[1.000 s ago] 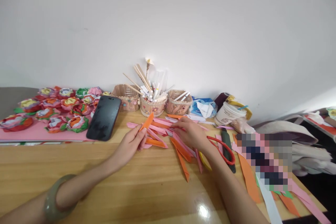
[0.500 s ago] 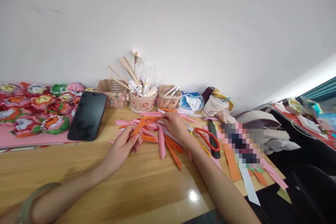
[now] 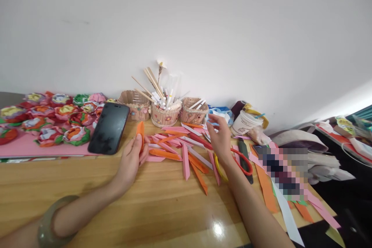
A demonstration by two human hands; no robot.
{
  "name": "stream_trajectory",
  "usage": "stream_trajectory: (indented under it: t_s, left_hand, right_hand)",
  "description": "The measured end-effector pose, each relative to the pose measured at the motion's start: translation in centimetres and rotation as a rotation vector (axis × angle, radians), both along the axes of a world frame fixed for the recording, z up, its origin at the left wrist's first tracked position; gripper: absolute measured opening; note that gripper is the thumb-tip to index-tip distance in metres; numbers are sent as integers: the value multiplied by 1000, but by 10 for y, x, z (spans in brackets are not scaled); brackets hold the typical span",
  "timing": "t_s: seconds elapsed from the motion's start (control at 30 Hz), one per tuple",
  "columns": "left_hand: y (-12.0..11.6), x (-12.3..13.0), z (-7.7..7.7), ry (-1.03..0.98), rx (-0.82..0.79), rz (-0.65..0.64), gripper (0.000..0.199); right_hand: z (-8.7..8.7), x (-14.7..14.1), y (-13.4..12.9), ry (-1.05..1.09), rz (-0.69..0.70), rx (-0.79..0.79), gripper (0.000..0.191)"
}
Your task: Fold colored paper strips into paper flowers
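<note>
One orange strip (image 3: 140, 128), its lower end hidden, is pinched in the left hand (image 3: 130, 159) beside loose strips (image 3: 164, 154); the right hand (image 3: 218, 137), fingers parted, covers part of the red-handled scissors (image 3: 250, 167).

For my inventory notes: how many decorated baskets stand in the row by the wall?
3: the left basket, nearest the phone; the middle basket, holding sticks; and the right basket. Others could be hidden.

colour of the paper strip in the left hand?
Orange paper strip in the left hand; shows best in the head view.
</note>
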State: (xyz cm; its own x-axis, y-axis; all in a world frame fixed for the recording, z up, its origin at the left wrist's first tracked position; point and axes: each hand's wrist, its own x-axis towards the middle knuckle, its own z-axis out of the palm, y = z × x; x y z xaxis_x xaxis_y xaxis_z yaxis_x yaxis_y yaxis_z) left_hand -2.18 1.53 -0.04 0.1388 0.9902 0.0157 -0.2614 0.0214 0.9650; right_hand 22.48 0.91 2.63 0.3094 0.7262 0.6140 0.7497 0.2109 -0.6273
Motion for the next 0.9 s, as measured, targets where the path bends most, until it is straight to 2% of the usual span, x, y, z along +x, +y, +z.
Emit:
stream_trajectory:
  t_s: [0.2, 0.33, 0.43, 0.6, 0.7, 0.77, 0.9]
  left_hand:
    - [3, -2, -1, 16, -15, 66, 29]
    - [4, -1, 0, -30, -89, 58, 26]
    - [5, 1, 1, -82, -104, 44, 28]
    - [3, 2, 1, -150, -99, -11, 36]
    - [2, 2, 2, -173, -143, -32, 38]
    - [2, 3, 3, -200, -183, -25, 36]
    - [2, 5, 4, -257, -221, -13, 38]
  right_hand:
    - [-12, -22, -4, -85, 211, -176, 16]
    - [-20, -37, -2, -290, 358, -225, 28]
    - [-22, -45, 3, -404, 400, -263, 32]
    - [-19, -49, 9, -484, 392, -200, 18]
    - [-8, -55, 3, -422, 259, -121, 14]
    - [2, -66, -4, -311, 205, -131, 13]
    - [15, -89, -12, -49, 355, -282, 11]
